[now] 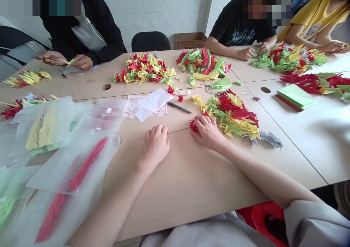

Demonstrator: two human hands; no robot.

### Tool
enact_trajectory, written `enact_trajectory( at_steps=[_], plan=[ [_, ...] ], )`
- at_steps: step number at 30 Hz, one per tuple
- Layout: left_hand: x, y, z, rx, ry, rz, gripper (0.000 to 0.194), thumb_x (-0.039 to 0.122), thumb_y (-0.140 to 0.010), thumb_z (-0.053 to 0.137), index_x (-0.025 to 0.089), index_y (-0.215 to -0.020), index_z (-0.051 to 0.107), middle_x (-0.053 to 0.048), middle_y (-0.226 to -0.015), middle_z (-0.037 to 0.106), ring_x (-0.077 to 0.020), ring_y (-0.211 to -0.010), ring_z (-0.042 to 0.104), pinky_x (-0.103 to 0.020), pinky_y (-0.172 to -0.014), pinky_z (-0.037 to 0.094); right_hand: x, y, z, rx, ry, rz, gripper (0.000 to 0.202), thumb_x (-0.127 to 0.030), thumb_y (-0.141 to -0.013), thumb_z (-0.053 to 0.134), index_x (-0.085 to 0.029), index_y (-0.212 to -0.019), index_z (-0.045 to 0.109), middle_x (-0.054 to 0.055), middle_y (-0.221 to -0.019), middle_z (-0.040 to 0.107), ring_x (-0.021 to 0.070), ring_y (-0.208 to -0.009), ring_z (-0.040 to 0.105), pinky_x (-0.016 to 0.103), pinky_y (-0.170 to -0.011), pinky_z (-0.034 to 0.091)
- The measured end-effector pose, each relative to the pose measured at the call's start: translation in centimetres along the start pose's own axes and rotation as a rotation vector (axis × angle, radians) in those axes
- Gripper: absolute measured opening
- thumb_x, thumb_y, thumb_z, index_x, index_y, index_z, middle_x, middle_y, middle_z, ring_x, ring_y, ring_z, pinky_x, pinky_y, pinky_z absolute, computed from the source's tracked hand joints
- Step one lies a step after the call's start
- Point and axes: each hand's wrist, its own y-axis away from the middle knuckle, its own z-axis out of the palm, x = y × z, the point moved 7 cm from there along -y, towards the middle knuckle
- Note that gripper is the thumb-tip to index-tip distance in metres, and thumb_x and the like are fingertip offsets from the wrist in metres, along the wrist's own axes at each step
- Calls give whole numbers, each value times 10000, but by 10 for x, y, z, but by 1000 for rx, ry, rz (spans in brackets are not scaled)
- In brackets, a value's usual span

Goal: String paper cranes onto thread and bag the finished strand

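Note:
On the wooden table [175, 166], my left hand [157, 143] rests with its fingers curled closed; a thin dark string runs from it to the right. My right hand [206, 132] is closed over a small red folded paper piece [193, 125], partly covered by the fingers. Just beyond my right hand lies a bundle of folded red, yellow and green paper pieces [235, 112], with a grey end [270, 139]. A black pen [179, 107] and a white paper slip [150, 103] on red-printed sheets [129, 112] lie ahead of my left hand.
Translucent bags [79, 130] with coloured paper cover the left side. Farther back are colourful paper piles [144, 68] and people at the far edge. A green and red paper stack [296, 96] lies at the right. A cardboard box [190, 41] and a black chair [151, 41] stand behind.

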Motion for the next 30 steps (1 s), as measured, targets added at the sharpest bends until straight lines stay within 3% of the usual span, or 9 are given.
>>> enact_trajectory(
  at_steps=[5, 9, 11, 14, 18, 21, 25, 27, 30],
  plan=[
    [-13, -1, -7, 9, 77, -46, 299, 94, -783, 521, 160, -1068, 586, -144, -1131, 600, -308, -1099, 559, -442, -922, 451, -1, -3, -5, 34, -81, -117, 147, -234, -955, 510, -175, -1023, 626, 123, -1208, 625, 247, -1109, 549, 483, -1107, 313],
    [9, -17, -14, 31, 543, 103, 433, 172, -839, 556, 180, -1271, 536, -101, -1269, 606, -241, -1113, 601, -377, -979, 485, -8, -14, -10, 38, -246, -152, 96, -253, -942, 555, -186, -972, 616, 116, -1260, 616, 236, -1170, 570, 512, -1148, 270],
    [16, -24, -5, -33, 807, 87, 388, 241, -866, 586, 204, -1252, 568, -73, -1176, 672, -202, -924, 673, -351, -877, 544, -11, -18, -7, 10, -339, -161, 88, -224, -954, 525, -197, -982, 604, 83, -1146, 673, 212, -1087, 623, 522, -1154, 267],
    [17, -28, 20, -132, 1196, -97, 292, 345, -883, 608, 181, -1123, 638, -70, -1004, 727, -180, -722, 703, -325, -691, 591, -14, -20, -2, 11, -427, -184, 121, -175, -962, 469, -210, -998, 579, 41, -992, 707, 193, -943, 662, 534, -1156, 271],
    [11, -26, 50, -194, 1553, -305, 329, 424, -823, 693, 146, -999, 689, -78, -949, 740, -189, -777, 729, -296, -697, 609, -16, -17, 3, 34, -556, -201, 199, -198, -920, 532, -216, -1117, 523, 90, -1139, 672, 226, -1029, 655, 494, -1088, 391],
    [9, -27, 57, -230, 1649, -328, 365, 457, -803, 712, 143, -988, 713, -78, -960, 747, -190, -810, 732, -292, -722, 613, -14, -18, 9, -3, -679, -133, 339, -250, -885, 608, -216, -1196, 478, 94, -1092, 682, 222, -944, 678, 408, -897, 526],
    [8, -27, 55, -260, 1682, -331, 339, 433, -814, 705, 125, -955, 715, -78, -889, 752, -200, -801, 734, -303, -722, 616, -10, -17, 19, -41, -827, -44, 310, -197, -906, 542, -213, -1207, 469, 40, -931, 678, 145, -680, 650, 297, -662, 543],
    [7, -26, 53, -242, 1676, -332, 330, 424, -820, 699, 120, -948, 713, -80, -874, 753, -199, -791, 734, -304, -720, 615, -8, -16, 20, -18, -873, -43, 293, -173, -918, 506, -216, -1206, 472, 42, -944, 670, 141, -701, 647, 279, -645, 539],
    [7, -25, 50, -209, 1661, -325, 336, 428, -822, 701, 120, -956, 709, -88, -890, 756, -194, -796, 736, -289, -718, 609, -3, -13, 11, 122, -791, -59, 259, -153, -920, 490, -216, -1171, 501, 61, -981, 662, 170, -833, 647, 306, -732, 540]
  ],
)
